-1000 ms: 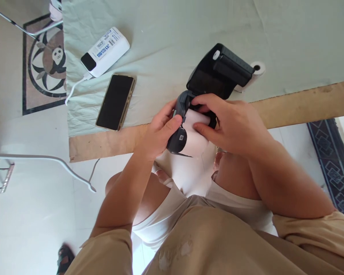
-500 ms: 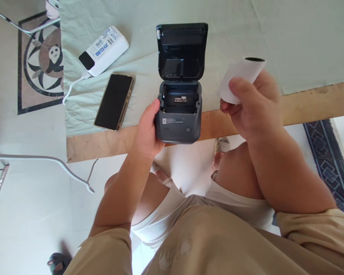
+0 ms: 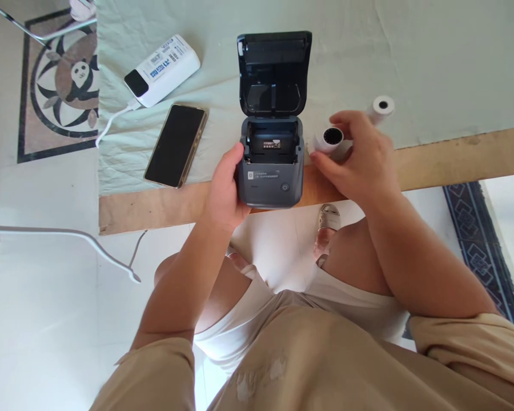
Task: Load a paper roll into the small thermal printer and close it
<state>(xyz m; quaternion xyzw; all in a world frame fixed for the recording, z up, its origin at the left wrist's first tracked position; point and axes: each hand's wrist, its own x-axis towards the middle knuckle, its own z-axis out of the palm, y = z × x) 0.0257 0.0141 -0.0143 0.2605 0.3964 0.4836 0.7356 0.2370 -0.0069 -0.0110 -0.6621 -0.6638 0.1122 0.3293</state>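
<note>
Left hand [image 3: 223, 191] gripped the left side of the small dark printer [image 3: 272, 171], which sat at the table's near edge with its lid swung up (paper bay bare). Right hand [image 3: 360, 162] closed thumb and fingers on a white paper roll [image 3: 329, 138] just right of the printer. A second roll [image 3: 381, 107] lay farther right on the green cloth [image 3: 432, 57]; phone [image 3: 176, 145] and power bank [image 3: 163, 69] to the left.
</note>
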